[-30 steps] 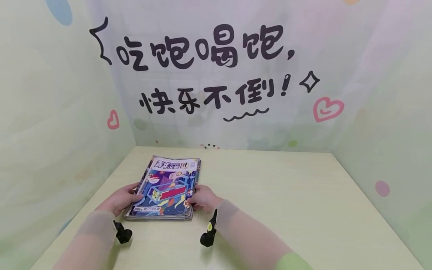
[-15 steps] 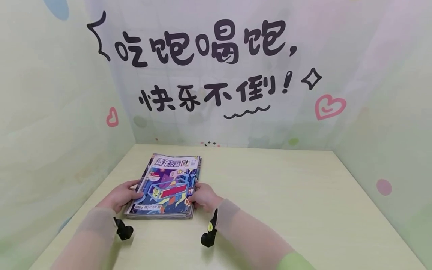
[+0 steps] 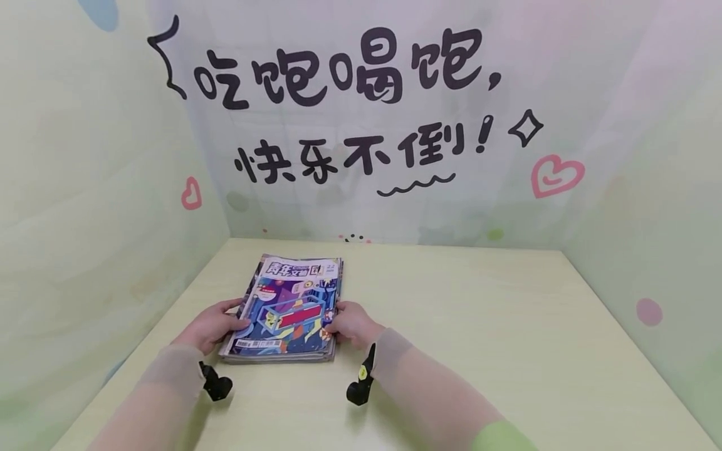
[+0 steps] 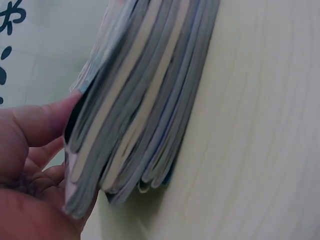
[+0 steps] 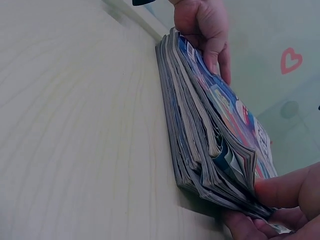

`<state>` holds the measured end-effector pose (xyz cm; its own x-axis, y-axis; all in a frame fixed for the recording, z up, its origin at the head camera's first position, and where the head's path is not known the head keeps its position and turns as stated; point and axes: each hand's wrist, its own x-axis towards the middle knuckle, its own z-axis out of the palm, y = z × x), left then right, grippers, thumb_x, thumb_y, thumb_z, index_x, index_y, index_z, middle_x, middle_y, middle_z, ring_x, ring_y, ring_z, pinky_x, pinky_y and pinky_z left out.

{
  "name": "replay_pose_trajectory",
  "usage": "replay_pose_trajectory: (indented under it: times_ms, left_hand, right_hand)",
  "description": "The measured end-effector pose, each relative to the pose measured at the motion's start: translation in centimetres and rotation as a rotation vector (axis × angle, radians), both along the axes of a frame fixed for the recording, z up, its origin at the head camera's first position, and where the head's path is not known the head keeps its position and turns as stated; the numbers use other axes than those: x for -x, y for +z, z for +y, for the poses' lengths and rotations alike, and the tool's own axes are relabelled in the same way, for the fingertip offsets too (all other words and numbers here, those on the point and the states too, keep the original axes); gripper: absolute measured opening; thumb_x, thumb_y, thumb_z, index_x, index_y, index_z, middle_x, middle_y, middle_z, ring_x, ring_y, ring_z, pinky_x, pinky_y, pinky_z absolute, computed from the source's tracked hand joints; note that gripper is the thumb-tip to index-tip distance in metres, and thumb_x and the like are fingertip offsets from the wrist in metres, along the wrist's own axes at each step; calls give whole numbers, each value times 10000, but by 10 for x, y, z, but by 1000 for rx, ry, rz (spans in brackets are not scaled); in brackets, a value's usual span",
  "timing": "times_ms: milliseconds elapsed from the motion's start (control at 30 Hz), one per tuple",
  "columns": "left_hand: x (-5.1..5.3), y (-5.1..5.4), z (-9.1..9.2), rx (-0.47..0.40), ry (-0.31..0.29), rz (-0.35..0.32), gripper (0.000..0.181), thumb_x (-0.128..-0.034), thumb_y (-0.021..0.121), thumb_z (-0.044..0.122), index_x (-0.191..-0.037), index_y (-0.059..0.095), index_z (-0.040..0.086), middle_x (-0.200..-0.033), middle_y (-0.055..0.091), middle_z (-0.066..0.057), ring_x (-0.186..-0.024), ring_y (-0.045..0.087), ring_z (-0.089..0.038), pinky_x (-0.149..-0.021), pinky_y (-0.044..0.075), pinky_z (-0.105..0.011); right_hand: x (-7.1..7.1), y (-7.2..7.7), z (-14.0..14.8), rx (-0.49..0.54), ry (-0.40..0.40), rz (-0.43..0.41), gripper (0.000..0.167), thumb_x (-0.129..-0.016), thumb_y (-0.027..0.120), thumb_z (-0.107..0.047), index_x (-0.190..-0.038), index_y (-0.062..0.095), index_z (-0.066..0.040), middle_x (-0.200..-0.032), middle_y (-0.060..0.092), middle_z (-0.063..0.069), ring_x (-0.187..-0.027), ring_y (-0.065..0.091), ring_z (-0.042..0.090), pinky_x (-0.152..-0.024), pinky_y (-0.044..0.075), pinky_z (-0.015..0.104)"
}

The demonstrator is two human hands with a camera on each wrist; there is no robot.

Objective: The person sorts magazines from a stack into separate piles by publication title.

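A stack of several magazines [image 3: 290,313] lies on the table, left of the middle in the head view. The top one has a purple and blue cover with a white title band. My left hand [image 3: 211,324] grips the stack's left edge, thumb on the cover. On the opposite edge, my right hand [image 3: 354,322] grips it the same way. From the right wrist, the right thumb [image 5: 282,190] presses the top cover while fingers curl under the pages. Layered page edges [image 4: 145,95] fill the left wrist view, beside the left thumb [image 4: 47,120].
The pale wood-grain table [image 3: 468,338] extends to the right of the stack. Printed cloth walls with black lettering [image 3: 350,69] and a pink heart [image 3: 557,176] enclose it at the back and both sides. Black wrist cameras [image 3: 217,383] hang under each wrist.
The head view has shifted slightly. Both hands keep their hold on the magazines, which stay in about the same place on the table.
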<state>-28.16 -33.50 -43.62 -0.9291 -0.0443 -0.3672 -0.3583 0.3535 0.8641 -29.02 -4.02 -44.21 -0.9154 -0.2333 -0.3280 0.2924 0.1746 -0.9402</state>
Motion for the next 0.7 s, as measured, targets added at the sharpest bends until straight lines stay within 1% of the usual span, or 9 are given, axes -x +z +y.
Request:
replay_pose_trajectory:
  times_ms: [100, 233, 367, 700]
  left_hand:
    - [1, -1, 10, -5, 17, -6, 814, -904, 669, 134, -1538, 164, 61, -1310, 500, -262, -931, 629, -210, -798, 543, -348]
    - [4, -1, 28, -3, 43, -14, 792, -905, 670, 135, -1536, 194, 77, -1342, 477, -257, -980, 615, -237, -821, 532, -360]
    - [9, -2, 50, 2, 51, -4, 766, -904, 666, 114, -1528, 224, 74, -1341, 485, -247, -1017, 602, -255, -851, 518, -368]
    - [20, -8, 110, -42, 67, 41, 743, -876, 686, 71, -1505, 291, 80, -1335, 500, -231, -1074, 583, -279, -932, 489, -404]
  right_hand:
    - [3, 0, 9, -7, 4, -10, 657, -846, 637, 95, -1446, 382, 19, -1176, 615, 170, -934, 644, 237, -797, 567, 374]
    - [9, -3, 26, 0, 4, -25, 666, -851, 637, 86, -1456, 372, 7, -1180, 617, 165, -938, 643, 244, -804, 564, 380]
    - [16, -6, 47, 5, 8, -42, 677, -848, 643, 80, -1461, 366, 1, -1187, 619, 163, -950, 641, 247, -821, 558, 386]
    - [26, -5, 106, -74, -9, -64, 677, -865, 655, 38, -1473, 366, -36, -1271, 578, 176, -979, 629, 251, -882, 534, 396]
